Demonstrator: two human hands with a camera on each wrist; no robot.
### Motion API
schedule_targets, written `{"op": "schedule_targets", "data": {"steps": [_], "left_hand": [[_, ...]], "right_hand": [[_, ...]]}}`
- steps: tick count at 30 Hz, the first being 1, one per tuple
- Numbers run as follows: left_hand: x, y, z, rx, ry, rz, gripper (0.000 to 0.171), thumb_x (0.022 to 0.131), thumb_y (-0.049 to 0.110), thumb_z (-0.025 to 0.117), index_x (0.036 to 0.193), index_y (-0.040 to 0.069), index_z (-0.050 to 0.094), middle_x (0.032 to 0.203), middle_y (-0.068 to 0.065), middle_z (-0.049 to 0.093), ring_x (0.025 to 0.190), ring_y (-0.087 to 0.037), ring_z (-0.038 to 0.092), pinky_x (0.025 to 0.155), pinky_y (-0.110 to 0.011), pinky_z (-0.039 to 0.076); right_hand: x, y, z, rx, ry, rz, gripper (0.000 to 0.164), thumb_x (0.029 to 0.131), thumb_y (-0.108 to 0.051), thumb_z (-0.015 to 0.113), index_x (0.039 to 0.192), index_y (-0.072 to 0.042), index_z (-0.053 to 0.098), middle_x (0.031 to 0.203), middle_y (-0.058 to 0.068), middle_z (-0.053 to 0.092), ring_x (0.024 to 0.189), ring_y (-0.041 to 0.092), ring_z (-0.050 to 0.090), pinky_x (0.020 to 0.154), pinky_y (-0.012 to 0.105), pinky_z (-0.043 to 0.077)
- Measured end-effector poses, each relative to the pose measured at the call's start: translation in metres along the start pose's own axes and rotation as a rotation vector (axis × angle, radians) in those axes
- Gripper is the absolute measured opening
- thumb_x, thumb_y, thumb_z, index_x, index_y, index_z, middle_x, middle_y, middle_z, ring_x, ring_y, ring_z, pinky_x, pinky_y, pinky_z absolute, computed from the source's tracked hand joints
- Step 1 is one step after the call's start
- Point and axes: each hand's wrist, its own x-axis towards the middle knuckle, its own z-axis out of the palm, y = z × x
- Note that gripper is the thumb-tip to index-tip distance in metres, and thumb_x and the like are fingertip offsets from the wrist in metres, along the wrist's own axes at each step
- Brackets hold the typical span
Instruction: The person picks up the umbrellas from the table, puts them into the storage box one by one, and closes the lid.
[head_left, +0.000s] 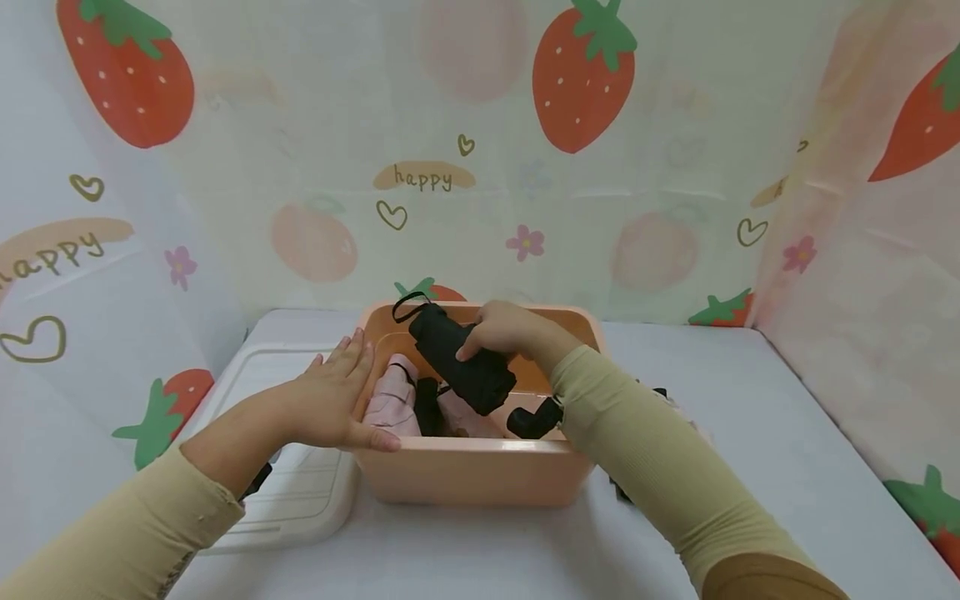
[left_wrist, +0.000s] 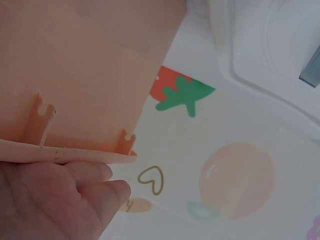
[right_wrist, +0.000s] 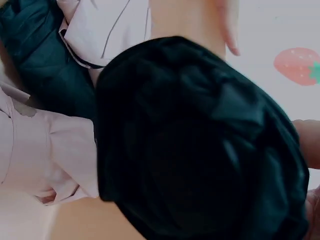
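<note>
My right hand (head_left: pixel 504 328) grips a black folded umbrella (head_left: pixel 468 367) around its middle, over the peach plastic bin (head_left: pixel 472 475). The umbrella slants, its strap loop at the upper left. Its dark bunched end fills much of the right wrist view. At the bin's left side my left hand (head_left: pixel 322 408) rests on the rim, fingers extended and thumb along the front edge. Inside the bin lie a pink folded umbrella (head_left: pixel 393 398), a dark folded umbrella (right_wrist: pixel 47 62) and another pink one (right_wrist: pixel 107 27). A black curved handle (head_left: pixel 532 421) shows near the right sleeve.
A white lid (head_left: pixel 307 508) lies on the white table (head_left: pixel 450 550), left of the bin. Small dark and pale items are partly hidden behind the right forearm. A strawberry-print cloth (head_left: pixel 480 200) stands behind and at both sides.
</note>
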Motion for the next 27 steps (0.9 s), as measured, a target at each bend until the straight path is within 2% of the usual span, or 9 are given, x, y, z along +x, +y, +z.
{"op": "schedule_targets", "data": {"steps": [5, 13, 21, 27], "left_hand": [[0.000, 0.000, -0.001, 0.000, 0.005, 0.000, 0.134, 0.058, 0.086, 0.047, 0.142, -0.009, 0.006, 0.149, -0.026, -0.006, 0.136, -0.043, -0.004, 0.104, -0.062, 0.006], [-0.001, 0.001, -0.001, -0.006, 0.000, 0.002, 0.133, 0.058, 0.086, 0.048, 0.142, -0.009, 0.005, 0.149, -0.026, -0.006, 0.136, -0.043, -0.004, 0.104, -0.062, 0.007], [0.000, 0.002, -0.002, -0.005, -0.020, 0.002, 0.133, 0.059, 0.085, 0.048, 0.142, -0.009, 0.005, 0.149, -0.026, -0.006, 0.136, -0.043, -0.004, 0.103, -0.063, 0.006], [0.000, 0.002, -0.001, -0.006, -0.006, 0.003, 0.132, 0.059, 0.084, 0.049, 0.142, -0.009, 0.007, 0.149, -0.026, -0.005, 0.136, -0.044, -0.003, 0.103, -0.063, 0.007]], "right_hand": [[0.004, 0.002, 0.006, 0.040, -0.026, 0.012, 0.027, 0.077, -0.017, 0.071, 0.096, 0.002, 0.063, 0.090, 0.012, 0.062, 0.071, 0.021, 0.064, 0.062, 0.030, 0.053], [0.006, 0.003, 0.015, 0.086, -0.043, 0.028, 0.027, 0.077, -0.016, 0.073, 0.094, 0.002, 0.061, 0.093, 0.012, 0.060, 0.072, 0.021, 0.064, 0.062, 0.031, 0.054], [0.004, -0.003, 0.016, 0.122, -0.043, 0.008, 0.033, 0.079, -0.020, 0.071, 0.102, 0.002, 0.061, 0.097, 0.011, 0.059, 0.075, 0.020, 0.064, 0.064, 0.033, 0.054], [0.003, -0.005, 0.016, 0.144, -0.053, 0.012, 0.033, 0.081, -0.021, 0.069, 0.102, 0.003, 0.061, 0.094, 0.011, 0.059, 0.074, 0.019, 0.065, 0.063, 0.031, 0.054]]}}
